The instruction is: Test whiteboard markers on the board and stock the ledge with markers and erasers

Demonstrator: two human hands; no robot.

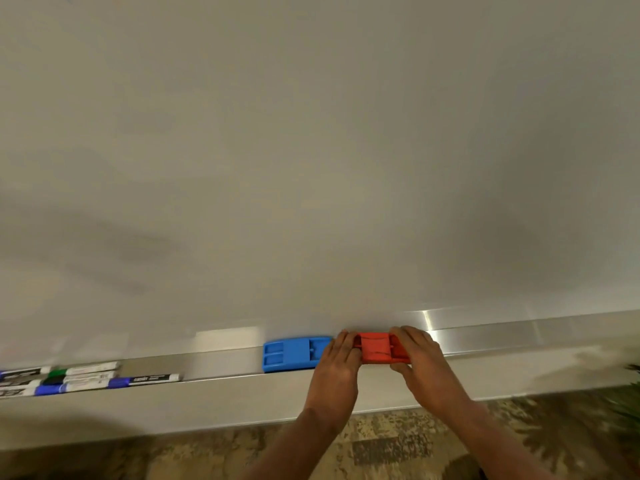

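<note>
A red eraser lies on the metal ledge under the whiteboard. My left hand holds its left end and my right hand grips its right end, fingers over the top and thumb at the front. A blue eraser sits on the ledge just left of the red one, beside my left hand. Several markers with blue, green and black caps lie in a group at the ledge's far left.
The ledge runs on to the right with nothing on it. Below the board is patterned brown flooring. A green plant edge shows at the far right.
</note>
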